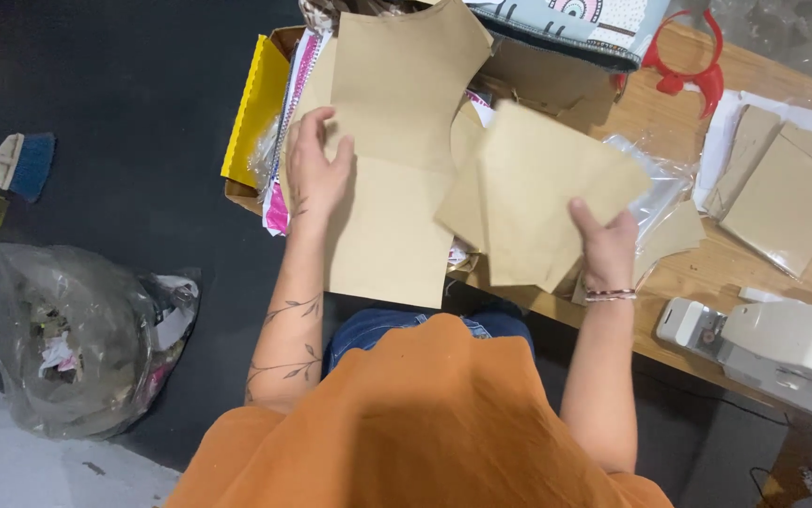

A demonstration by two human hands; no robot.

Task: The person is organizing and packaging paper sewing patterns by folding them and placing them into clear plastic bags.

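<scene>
**Brown Paper Pattern Pieces: Position and Handling**

Dark flooring fills the left of the view; a wooden counter runs along the right, with a white sewing machine at its near edge.

1. Large brown paper piece: lies over an open cardboard box packed with papers, its lower end overhanging toward the person's lap. The left hand rests flat on its left edge, fingers spread, pressing rather than gripping.
2. Smaller brown paper piece: held up over the counter edge. The right hand pinches its lower right corner, thumb on top.
3. Further brown pieces in clear bags lie at the far right of the counter.
4. Red scissors lie beyond the box.

Handling, as judged: both sheets appear light, thin and moderately stiff; they will likely flex, crease or tear if pulled by one corner. Support near an edge midpoint, or with a flat palm underneath.
</scene>
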